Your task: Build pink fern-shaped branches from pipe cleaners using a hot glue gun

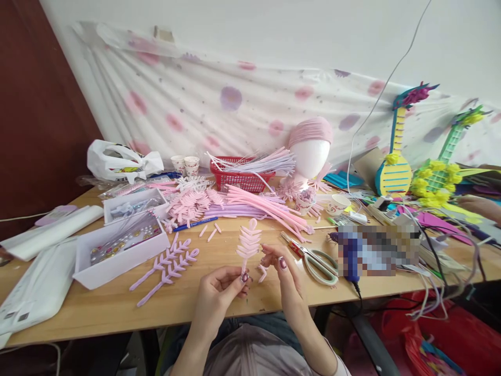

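Note:
My left hand (219,292) pinches the stem of a pink pipe-cleaner leaf (249,243) and holds it upright over the wooden table (117,308). My right hand (279,269) is beside it, fingers curled, pinching a short pink pipe-cleaner piece (262,272) close to the leaf's base. Two finished lilac pipe-cleaner leaves (168,266) lie flat on the table to the left of my hands.
Scissors (315,258) lie right of my hands, next to a blue glue gun (352,261). White trays (117,250) stand at left. A heap of pink pipe cleaners (258,206), a red basket (242,177), a foam head (311,151) and foam guitars (395,156) stand behind. Another person's hand (479,206) is at far right.

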A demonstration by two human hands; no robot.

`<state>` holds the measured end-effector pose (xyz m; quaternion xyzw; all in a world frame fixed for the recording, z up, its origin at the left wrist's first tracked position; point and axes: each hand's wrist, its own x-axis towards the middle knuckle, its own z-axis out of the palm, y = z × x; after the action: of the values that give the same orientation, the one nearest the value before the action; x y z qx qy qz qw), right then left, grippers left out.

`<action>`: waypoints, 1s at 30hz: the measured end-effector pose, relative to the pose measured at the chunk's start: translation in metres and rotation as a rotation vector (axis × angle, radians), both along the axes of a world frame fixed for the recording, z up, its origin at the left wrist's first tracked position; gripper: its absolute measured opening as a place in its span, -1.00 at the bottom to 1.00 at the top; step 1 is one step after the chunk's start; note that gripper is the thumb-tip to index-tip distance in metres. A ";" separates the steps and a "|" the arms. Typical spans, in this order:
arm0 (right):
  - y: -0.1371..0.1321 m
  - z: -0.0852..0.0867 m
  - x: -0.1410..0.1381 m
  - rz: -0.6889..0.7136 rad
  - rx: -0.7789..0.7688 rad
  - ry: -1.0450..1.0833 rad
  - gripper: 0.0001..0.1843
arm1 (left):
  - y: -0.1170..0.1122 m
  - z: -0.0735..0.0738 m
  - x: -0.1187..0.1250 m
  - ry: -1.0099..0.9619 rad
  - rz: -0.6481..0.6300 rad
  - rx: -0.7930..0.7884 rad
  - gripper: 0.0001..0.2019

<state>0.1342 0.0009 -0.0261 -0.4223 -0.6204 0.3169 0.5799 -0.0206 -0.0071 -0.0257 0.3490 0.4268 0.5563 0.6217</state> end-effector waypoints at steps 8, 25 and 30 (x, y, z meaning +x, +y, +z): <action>0.000 0.001 -0.003 0.008 0.050 -0.012 -0.64 | 0.000 0.000 0.000 -0.001 0.003 -0.005 -0.73; -0.001 -0.001 0.046 -0.111 0.118 -0.675 -0.49 | 0.001 0.006 0.001 -0.061 0.120 0.003 -0.74; 0.003 -0.001 0.049 -0.111 0.088 -0.681 -0.52 | 0.001 0.006 0.001 -0.046 0.124 -0.004 -0.73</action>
<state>0.1829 0.0035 -0.0271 -0.5117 -0.7674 0.0986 0.3734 -0.0198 -0.0057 -0.0197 0.3080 0.4341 0.6008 0.5965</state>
